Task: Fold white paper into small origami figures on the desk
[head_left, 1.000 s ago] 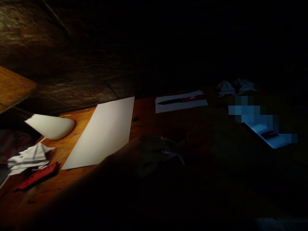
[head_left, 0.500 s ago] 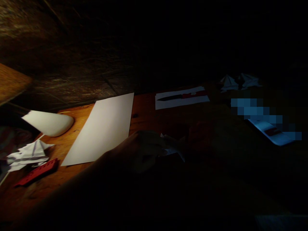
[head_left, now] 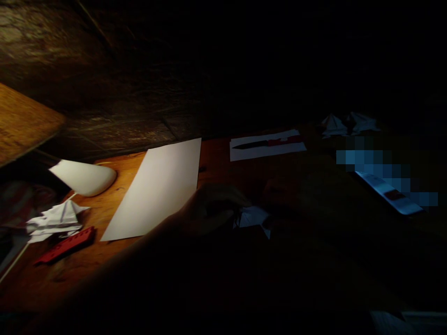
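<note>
In deep shadow near the middle of the head view, my left hand point(head_left: 213, 209) has its thumb and fingers pinched on a small folded paper point(head_left: 254, 217). Pointed corners stick out from this paper, one of them downward. My right hand point(head_left: 279, 188) is only a dim reddish shape just right of the paper; darkness hides its fingers and whether they grip it. Left of my hands a plain white sheet point(head_left: 157, 186) lies on the wooden table point(head_left: 122, 256), partly behind my left forearm.
A knife point(head_left: 267, 142) with a red handle lies on white paper. Folded paper pieces point(head_left: 57, 221) sit by a red slotted object point(head_left: 66, 245) and a white lamp-like object point(head_left: 85, 177). Farther right are two more paper shapes point(head_left: 333, 124) and a bluish lit phone-like object point(head_left: 387, 190).
The view has shifted, so the table things appear slightly farther right. The folded paper has turned, showing a broader face, and my left fingers now reach over its upper left edge.
</note>
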### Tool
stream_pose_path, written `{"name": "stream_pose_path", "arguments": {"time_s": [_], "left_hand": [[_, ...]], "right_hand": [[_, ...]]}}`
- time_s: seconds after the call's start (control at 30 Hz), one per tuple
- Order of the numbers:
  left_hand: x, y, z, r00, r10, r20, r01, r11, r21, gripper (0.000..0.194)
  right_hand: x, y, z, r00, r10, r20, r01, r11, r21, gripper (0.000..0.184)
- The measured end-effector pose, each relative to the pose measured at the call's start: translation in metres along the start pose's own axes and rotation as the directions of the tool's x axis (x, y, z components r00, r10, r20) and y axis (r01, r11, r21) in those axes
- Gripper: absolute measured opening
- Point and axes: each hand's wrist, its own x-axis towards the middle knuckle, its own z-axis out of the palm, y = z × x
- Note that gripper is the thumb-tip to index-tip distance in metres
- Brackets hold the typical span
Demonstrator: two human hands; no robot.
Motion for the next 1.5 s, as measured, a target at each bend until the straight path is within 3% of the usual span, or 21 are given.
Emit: {"name": "stream_pose_path", "arguments": {"time_s": [0.2, 0.37, 0.63, 0.73, 0.9, 1.1, 1.23, 1.5], "left_hand": [[0.006, 0.009, 0.003, 0.998, -0.054, 0.043, 0.043, 0.973, 0.226, 0.035], [0.004, 0.008, 0.009, 0.995, -0.081, 0.051, 0.066, 0.965, 0.255, 0.029], [0.007, 0.009, 0.024, 0.996, -0.082, 0.034, 0.071, 0.967, 0.245, 0.024], [0.008, 0.012, 0.026, 0.995, -0.089, 0.036, 0.076, 0.960, 0.269, 0.023], [0.008, 0.015, 0.026, 0.988, -0.152, 0.042, 0.132, 0.945, 0.300, 0.027], [0.010, 0.014, 0.025, 0.991, -0.119, 0.065, 0.080, 0.899, 0.431, 0.036], [0.012, 0.014, 0.025, 0.991, -0.102, 0.086, 0.058, 0.908, 0.414, 0.028], [0.011, 0.013, 0.025, 0.993, -0.088, 0.077, 0.050, 0.918, 0.393, 0.027]], "right_hand": [[0.000, 0.014, 0.005, 0.999, -0.006, -0.038, 0.003, 0.997, -0.071, 0.022], [-0.002, 0.017, 0.003, 0.992, 0.043, -0.115, -0.060, 0.987, -0.148, 0.023], [0.002, -0.007, 0.010, 0.994, 0.109, 0.006, -0.109, 0.994, 0.006, 0.026], [0.003, -0.004, 0.016, 0.987, 0.158, 0.030, -0.159, 0.986, 0.053, 0.023], [0.004, 0.002, 0.020, 0.994, 0.107, 0.001, -0.107, 0.990, 0.087, 0.020], [0.005, 0.000, 0.017, 0.993, 0.114, 0.015, -0.115, 0.981, 0.159, 0.023], [0.005, 0.002, 0.020, 0.986, 0.167, 0.010, -0.165, 0.966, 0.197, 0.011], [0.004, 0.011, 0.025, 0.989, 0.149, 0.023, -0.150, 0.949, 0.278, 0.013]]}}
